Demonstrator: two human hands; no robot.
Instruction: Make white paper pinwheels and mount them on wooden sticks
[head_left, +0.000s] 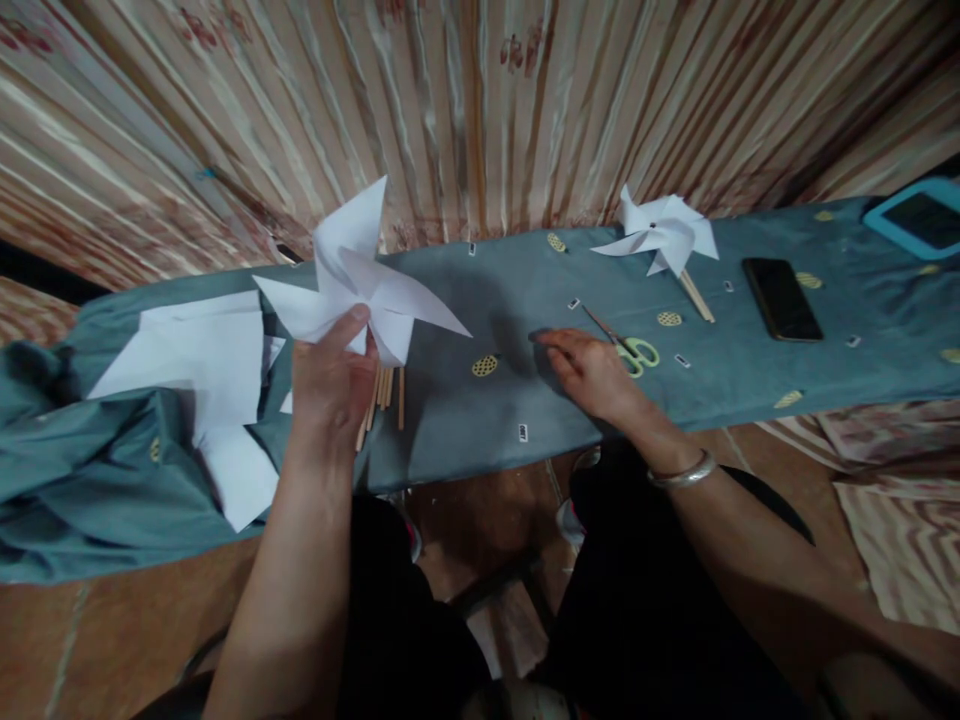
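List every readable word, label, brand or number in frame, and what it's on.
Nothing legible.
Small printed labels on the blue-green cloth: seem to carry characters, too small and blurred to read.
Phone: no readable text.
Blue-framed device: no readable text.
Pinwheel in the left hand: no lettering visible.

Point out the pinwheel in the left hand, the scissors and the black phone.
Held pinwheel (364, 275): head view, on the folded white paper near its centre.
Scissors (619, 341): head view, where the blades meet the green handles.
Black phone (783, 299): head view, middle of its dark face.
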